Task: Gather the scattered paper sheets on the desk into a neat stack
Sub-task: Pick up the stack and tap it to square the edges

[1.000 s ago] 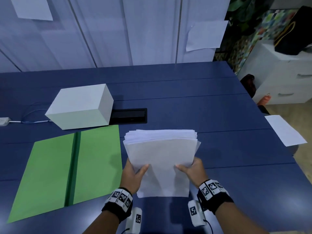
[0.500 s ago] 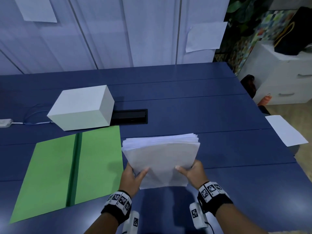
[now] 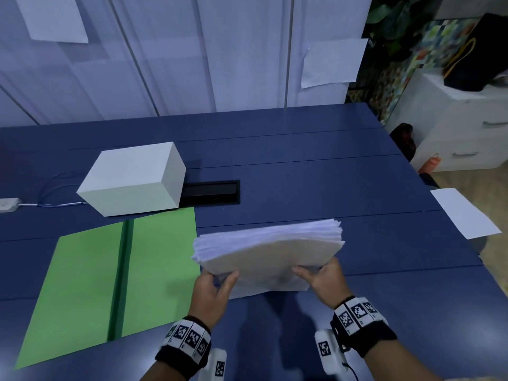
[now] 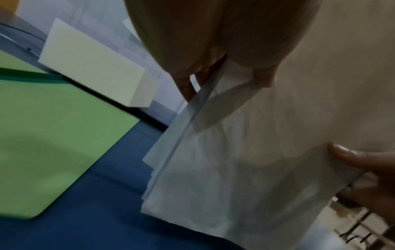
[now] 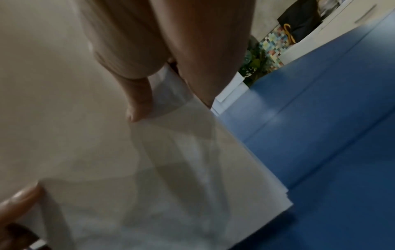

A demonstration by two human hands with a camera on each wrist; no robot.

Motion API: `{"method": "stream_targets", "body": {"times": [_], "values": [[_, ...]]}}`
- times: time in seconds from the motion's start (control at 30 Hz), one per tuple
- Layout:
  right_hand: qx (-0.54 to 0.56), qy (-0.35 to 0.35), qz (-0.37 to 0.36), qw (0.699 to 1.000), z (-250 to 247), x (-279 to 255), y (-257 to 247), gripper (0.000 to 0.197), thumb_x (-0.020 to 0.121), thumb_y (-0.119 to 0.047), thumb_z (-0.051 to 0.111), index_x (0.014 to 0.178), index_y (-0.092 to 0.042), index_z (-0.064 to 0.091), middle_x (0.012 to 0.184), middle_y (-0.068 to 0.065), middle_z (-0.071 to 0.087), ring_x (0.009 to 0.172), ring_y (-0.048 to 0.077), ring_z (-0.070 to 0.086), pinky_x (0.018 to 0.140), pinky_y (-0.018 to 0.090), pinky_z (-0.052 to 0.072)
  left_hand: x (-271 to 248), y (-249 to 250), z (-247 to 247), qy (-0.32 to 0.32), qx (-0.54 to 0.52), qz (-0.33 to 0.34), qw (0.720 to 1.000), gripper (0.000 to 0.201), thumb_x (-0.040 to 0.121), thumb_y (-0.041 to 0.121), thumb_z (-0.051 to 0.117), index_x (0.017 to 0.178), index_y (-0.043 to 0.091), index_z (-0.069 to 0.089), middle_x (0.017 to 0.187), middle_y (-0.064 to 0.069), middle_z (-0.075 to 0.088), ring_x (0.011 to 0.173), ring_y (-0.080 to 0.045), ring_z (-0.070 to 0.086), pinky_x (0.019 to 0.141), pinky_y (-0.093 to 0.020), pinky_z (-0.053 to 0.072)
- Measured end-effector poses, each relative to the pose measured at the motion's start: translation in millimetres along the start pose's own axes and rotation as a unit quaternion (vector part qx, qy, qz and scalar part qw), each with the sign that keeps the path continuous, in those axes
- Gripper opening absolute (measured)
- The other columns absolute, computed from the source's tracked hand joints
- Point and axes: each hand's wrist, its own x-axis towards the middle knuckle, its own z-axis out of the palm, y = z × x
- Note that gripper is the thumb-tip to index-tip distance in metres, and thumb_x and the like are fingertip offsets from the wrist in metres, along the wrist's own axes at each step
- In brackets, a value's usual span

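Observation:
A thick stack of white paper sheets (image 3: 269, 251) stands tilted up on its long lower edge over the blue desk (image 3: 302, 166), its upper edges slightly fanned. My left hand (image 3: 213, 291) grips the stack's lower left side, thumb on the near face and fingers behind. On the lower right side my right hand (image 3: 321, 279) grips it the same way. The left wrist view shows my left hand (image 4: 224, 81) pinching the stack (image 4: 245, 152); the right wrist view shows my right hand (image 5: 173, 94) pinching the stack (image 5: 171, 169). One loose sheet (image 3: 464, 213) overhangs the desk's right edge.
An open green folder (image 3: 110, 284) lies flat left of the stack. Behind it sit a white box (image 3: 132, 180) and a black cable hatch (image 3: 211, 192). Paper sheets (image 3: 332, 61) hang on the wall. A white drawer cabinet (image 3: 461, 127) stands beyond the desk's right edge.
Both hands have tipped the stack from a flatter pose to a more upright one, so its top edges now show. The grips have not changed.

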Motion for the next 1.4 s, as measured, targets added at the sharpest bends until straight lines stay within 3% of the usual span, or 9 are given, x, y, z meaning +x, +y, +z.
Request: {"method": "stream_targets", "body": {"times": [0.1,0.23,0.53,0.63,0.8,0.9,1.03,1.3,1.4], "values": [[-0.034,-0.001,0.056,0.998,1.3,3.9,31.7,0.039,0.070,0.004,0.083,0.102,-0.012,0.066,0.097,0.003,0.075,0.095,0.015,0.071,0.090,0.037,0.056,-1.7,-25.6,6.5,-0.046,0.041,-0.059,0.996,0.025,0.085,0.014,0.072,0.096,0.033,0.060,0.095,0.021,0.070,0.093,0.004,0.065,0.086,-0.016,0.048],[-0.050,-0.005,0.075,0.996,6.2,9.1,47.8,0.034,0.071,0.003,0.083,0.100,-0.006,0.069,0.094,0.006,0.076,0.092,0.021,0.072,0.089,0.045,0.057,-0.9,-37.5,16.8,-0.064,0.072,-0.104,0.990,0.024,0.087,0.018,0.071,0.105,0.023,0.055,0.099,0.005,0.064,0.100,-0.015,0.061,0.091,-0.023,0.042],[-0.045,-0.003,0.057,0.997,7.9,10.4,46.6,0.024,0.072,0.005,0.081,0.091,-0.006,0.072,0.087,0.002,0.077,0.086,0.013,0.072,0.076,0.023,0.054,-0.1,-37.8,15.1,-0.085,0.109,-0.163,0.977,0.022,0.088,0.023,0.070,0.093,0.008,0.055,0.082,0.002,0.059,0.079,-0.018,0.055,0.080,-0.028,0.045],[-0.021,0.007,0.036,0.999,8.8,9.5,39.8,0.030,0.073,0.005,0.081,0.097,-0.009,0.070,0.093,0.001,0.076,0.089,0.009,0.071,0.078,0.019,0.054,5.1,-41.9,8.7,-0.094,0.121,-0.154,0.976,0.030,0.086,0.032,0.067,0.104,0.008,0.064,0.095,-0.005,0.071,0.094,-0.025,0.066,0.088,-0.038,0.052],[-0.010,0.011,0.016,1.000,5.2,5.2,27.6,0.017,0.076,0.007,0.077,0.092,0.001,0.072,0.091,0.009,0.077,0.089,0.020,0.073,0.082,0.030,0.058,4.0,-26.8,-1.8,-0.079,0.150,-0.033,0.985,0.031,0.085,0.034,0.056,0.107,0.015,0.068,0.104,0.003,0.070,0.100,-0.014,0.064,0.094,-0.030,0.047],[-0.004,0.015,0.015,1.000,1.4,2.5,26.8,0.018,0.076,0.006,0.077,0.093,0.000,0.072,0.091,0.006,0.077,0.088,0.014,0.073,0.080,0.024,0.057,-1.7,-25.3,-4.9,-0.078,0.152,0.014,0.985,0.029,0.088,0.035,0.055,0.107,0.018,0.067,0.104,0.005,0.068,0.098,-0.010,0.061,0.087,-0.021,0.045],[-0.025,-0.003,0.065,0.998,-1.4,-3.3,44.6,0.021,0.076,0.004,0.079,0.092,-0.008,0.072,0.090,0.000,0.077,0.087,0.012,0.073,0.081,0.027,0.058,-12.4,-45.5,-5.3,-0.131,0.185,-0.032,0.973,0.054,0.087,0.058,0.050,0.109,0.012,0.069,0.101,0.010,0.072,0.096,-0.013,0.068,0.079,-0.020,0.048],[-0.070,-0.011,0.089,0.993,-4.5,-7.9,53.0,0.024,0.074,0.002,0.081,0.092,-0.013,0.072,0.090,-0.001,0.077,0.089,0.010,0.072,0.079,0.021,0.055,-20.2,-53.0,2.0,-0.184,0.285,-0.077,0.937,0.050,0.096,0.038,0.055,0.083,-0.009,0.065,0.084,-0.025,0.067,0.076,-0.034,0.061,0.058,-0.022,0.026],[-0.082,-0.012,0.085,0.993,-3.6,-5.9,47.7,0.025,0.074,0.002,0.081,0.089,-0.015,0.071,0.089,-0.001,0.077,0.089,0.010,0.072,0.081,0.023,0.056,-12.9,-52.2,-5.3,-0.217,0.274,-0.081,0.933,0.065,0.090,0.058,0.052,0.082,-0.004,0.068,0.082,-0.020,0.069,0.066,-0.028,0.061,0.060,-0.027,0.037]]}}
